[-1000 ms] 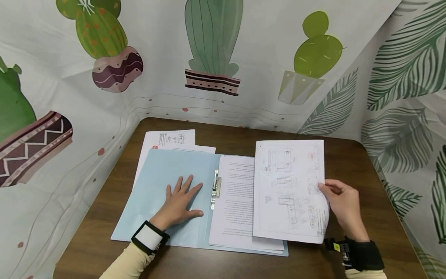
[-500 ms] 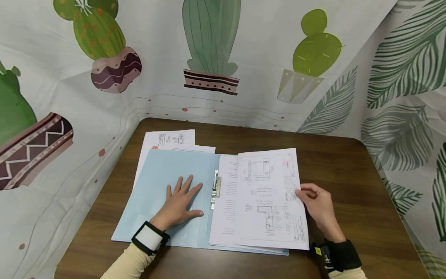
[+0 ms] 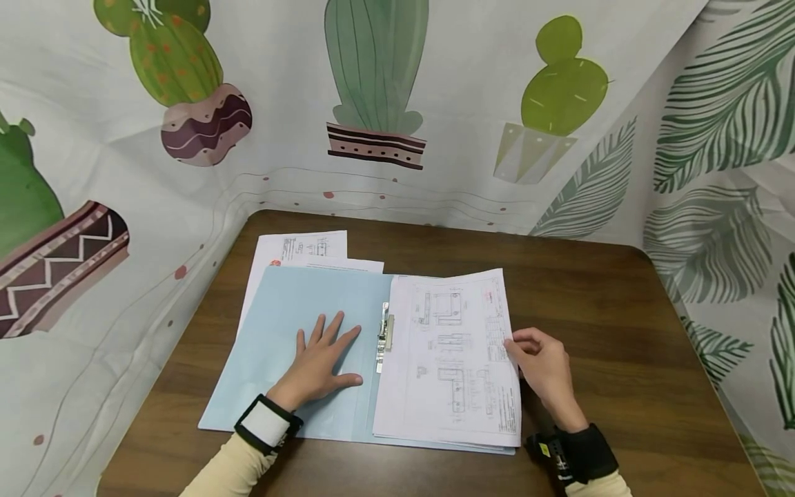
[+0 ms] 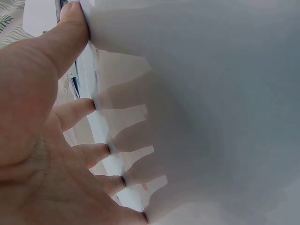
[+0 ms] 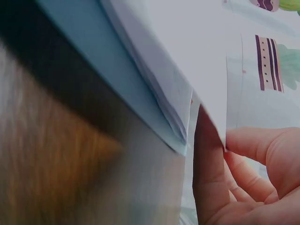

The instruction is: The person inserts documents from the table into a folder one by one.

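A light blue file folder [image 3: 248, 373] lies spread on the table, with a metal clip [image 3: 385, 338] along its spine. My left hand [image 3: 319, 366] rests on the folder's left cover, fingers straight and spread; the left wrist view shows the fingertips touching the glossy cover. On the right side, a sheet of paper with technical drawings [image 3: 447, 359] covers the stack of pages. My right hand [image 3: 542, 362] pinches this sheet's right edge between thumb and fingers. In the right wrist view the drawing sheet [image 5: 201, 61] stands lifted at its edge above the paper stack [image 5: 159, 89].
More printed sheets [image 3: 304, 243] stick out from under the folder at the back left. The brown wooden table [image 3: 577, 297] has rounded back corners. A cactus-print cloth [image 3: 459, 90] hangs behind it.
My right hand has moved left with the drawing sheet, bringing it from the right of the folder to over the page stack, close to the clip. The left hand has stayed in place.
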A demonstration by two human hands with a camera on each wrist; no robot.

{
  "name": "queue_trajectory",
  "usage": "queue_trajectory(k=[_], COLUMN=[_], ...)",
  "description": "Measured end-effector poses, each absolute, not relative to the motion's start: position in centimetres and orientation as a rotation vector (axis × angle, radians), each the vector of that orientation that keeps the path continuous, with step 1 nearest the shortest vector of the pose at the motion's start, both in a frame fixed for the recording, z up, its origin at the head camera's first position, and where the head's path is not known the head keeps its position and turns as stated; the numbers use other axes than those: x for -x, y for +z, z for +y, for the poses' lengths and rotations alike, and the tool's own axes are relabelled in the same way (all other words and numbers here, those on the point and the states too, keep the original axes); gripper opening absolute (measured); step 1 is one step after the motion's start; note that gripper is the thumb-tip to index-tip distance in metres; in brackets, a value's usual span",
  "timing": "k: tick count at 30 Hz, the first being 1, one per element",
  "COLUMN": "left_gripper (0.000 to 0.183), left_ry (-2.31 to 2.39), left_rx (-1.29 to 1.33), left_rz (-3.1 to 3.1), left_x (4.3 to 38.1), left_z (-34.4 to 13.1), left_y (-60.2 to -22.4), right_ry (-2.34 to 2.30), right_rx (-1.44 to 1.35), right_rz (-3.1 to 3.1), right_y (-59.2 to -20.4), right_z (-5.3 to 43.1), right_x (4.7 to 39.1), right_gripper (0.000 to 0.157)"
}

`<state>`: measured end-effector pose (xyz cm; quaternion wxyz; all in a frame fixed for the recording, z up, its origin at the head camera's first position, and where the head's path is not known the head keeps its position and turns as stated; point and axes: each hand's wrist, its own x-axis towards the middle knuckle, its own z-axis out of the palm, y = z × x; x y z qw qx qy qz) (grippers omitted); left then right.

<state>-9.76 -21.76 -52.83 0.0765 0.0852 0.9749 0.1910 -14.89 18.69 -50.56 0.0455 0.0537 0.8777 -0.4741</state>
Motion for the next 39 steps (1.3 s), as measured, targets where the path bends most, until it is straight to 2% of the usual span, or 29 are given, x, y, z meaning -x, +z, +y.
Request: queue_trajectory(k=[16,39], left_gripper=[0.094,0.095], left_ry=[0.577,0.573], left_rx=[-0.245,-0.276], left_rz=[2.921,2.943], left_x=[9.6,9.7], left_z=[-21.6,-21.7], left_y=[-52.5,-52.7], right_ry=[-1.383,-1.399], right_rx=[-0.182,-0.169], right_rz=[2.746,2.737], right_y=[-50.8,-51.1], right_z=[16.2,15.3], right_x=[15.2,15.2], right_gripper=[0.009,0.009])
